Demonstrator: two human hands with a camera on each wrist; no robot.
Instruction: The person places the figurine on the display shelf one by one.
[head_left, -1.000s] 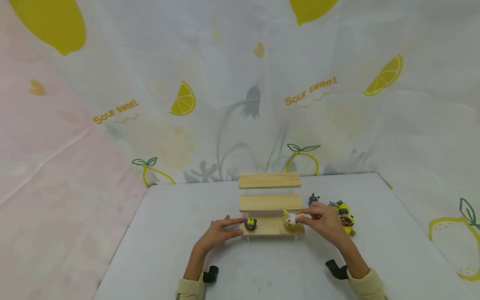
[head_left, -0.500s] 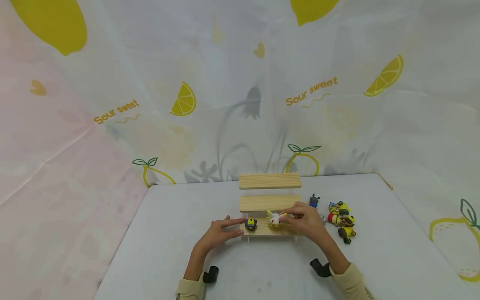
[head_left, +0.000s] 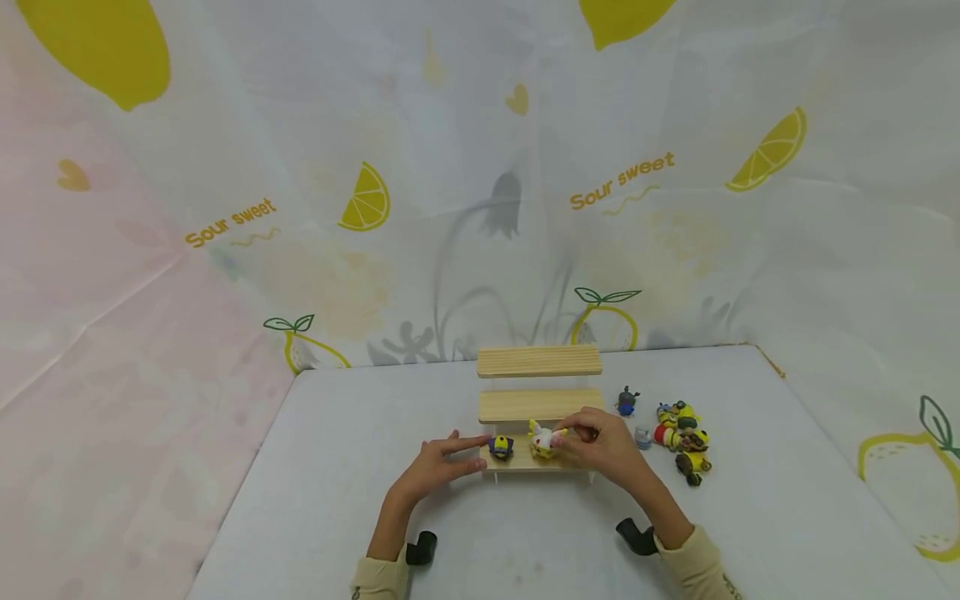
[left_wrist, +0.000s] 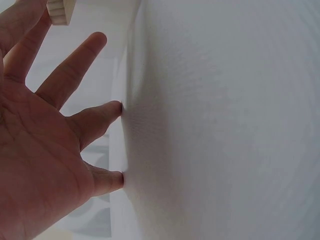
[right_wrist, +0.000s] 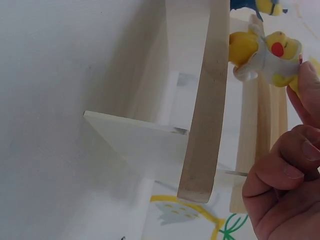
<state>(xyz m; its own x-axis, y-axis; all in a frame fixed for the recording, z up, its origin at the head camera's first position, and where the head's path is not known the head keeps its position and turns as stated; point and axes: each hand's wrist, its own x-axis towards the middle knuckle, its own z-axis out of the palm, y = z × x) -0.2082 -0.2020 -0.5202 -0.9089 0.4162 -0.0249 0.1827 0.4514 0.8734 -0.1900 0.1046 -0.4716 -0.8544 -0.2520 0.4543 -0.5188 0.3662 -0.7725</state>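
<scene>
White-and-yellow figurine (head_left: 542, 443) at the lowest tier (head_left: 522, 461) of the wooden stand (head_left: 540, 406), to the right of the purple-and-yellow figurine (head_left: 501, 448) and apart from it. The right hand (head_left: 603, 446), at the stand's right side, pinches the white-and-yellow figurine between thumb and forefinger by the side of its head; in the right wrist view its lower end appears to meet the tier. The left hand (head_left: 431, 473), at the stand's left end, has its fingers spread and grips no figurine; whether the forefinger touches the purple-and-yellow figurine cannot be told. Judging by its smooth, moulded look, the pinched piece should be light, fairly stiff and not readily broken, though its rounded surface may slip or swivel under a two-point hold. Opposite sides of the broad head or body would give the surest grip; the thin ears are likely to flex. Loose figurines (head_left: 692, 464) lie right of the stand.
</scene>
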